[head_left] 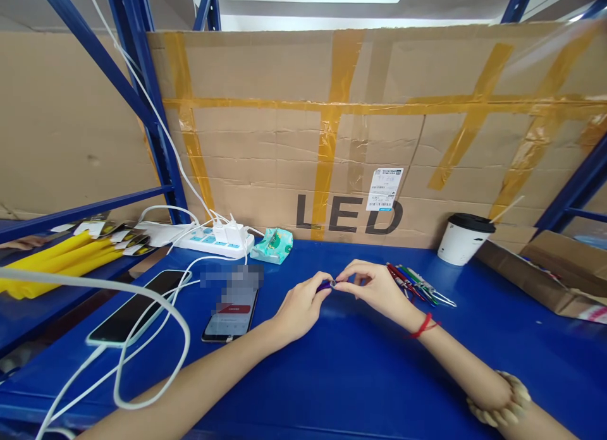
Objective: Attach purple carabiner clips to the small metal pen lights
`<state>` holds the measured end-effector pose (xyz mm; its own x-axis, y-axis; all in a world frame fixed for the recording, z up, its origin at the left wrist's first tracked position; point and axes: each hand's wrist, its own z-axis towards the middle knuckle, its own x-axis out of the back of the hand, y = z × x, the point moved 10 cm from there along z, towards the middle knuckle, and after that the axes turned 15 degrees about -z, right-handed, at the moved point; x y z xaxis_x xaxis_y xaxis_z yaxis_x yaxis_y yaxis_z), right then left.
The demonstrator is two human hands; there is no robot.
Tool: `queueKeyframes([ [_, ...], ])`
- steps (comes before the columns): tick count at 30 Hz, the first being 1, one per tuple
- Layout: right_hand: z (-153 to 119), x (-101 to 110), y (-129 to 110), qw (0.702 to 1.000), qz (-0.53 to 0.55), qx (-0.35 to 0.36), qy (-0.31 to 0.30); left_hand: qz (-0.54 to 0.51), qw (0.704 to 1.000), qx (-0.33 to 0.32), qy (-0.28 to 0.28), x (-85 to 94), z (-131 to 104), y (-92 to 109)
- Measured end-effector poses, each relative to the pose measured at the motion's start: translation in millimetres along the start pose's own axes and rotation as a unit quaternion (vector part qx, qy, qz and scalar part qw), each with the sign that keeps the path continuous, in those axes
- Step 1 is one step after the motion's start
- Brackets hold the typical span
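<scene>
My left hand [298,307] is closed on a dark blue pen part [325,286], held just above the table. The thumb and fingertips of my right hand [374,289] pinch at its right end, where a small silvery tip [333,283] shows. Whether that tip is a separate piece I cannot tell. Most of the pen part is hidden by my fingers. Just beyond my right hand lies a loose bunch of pens [424,287], red, blue, green and silvery, partly covered by the hand.
On the left of the blue table [341,377] lie a dark-screened phone [142,310], a lit phone [232,313] and white cables. Behind them are a power strip [213,241] and a green tissue pack [274,245]. A lidded cup [463,239] and an open cardboard box [535,279] stand right.
</scene>
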<state>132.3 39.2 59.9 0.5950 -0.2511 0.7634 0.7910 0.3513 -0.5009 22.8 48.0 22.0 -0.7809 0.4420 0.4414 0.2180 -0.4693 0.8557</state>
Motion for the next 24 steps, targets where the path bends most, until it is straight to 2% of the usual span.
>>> queueKeyframes([
  [13,-0.3,-5.0,9.2,0.997,-0.062,-0.04,-0.016,0.016,1.0,0.01,-0.003,-0.3,0.0,-5.0],
  [24,-3.7,1.7,7.8,0.978,-0.198,-0.06,-0.007,0.063,0.997,0.05,0.004,1.1,-0.3,-9.6],
])
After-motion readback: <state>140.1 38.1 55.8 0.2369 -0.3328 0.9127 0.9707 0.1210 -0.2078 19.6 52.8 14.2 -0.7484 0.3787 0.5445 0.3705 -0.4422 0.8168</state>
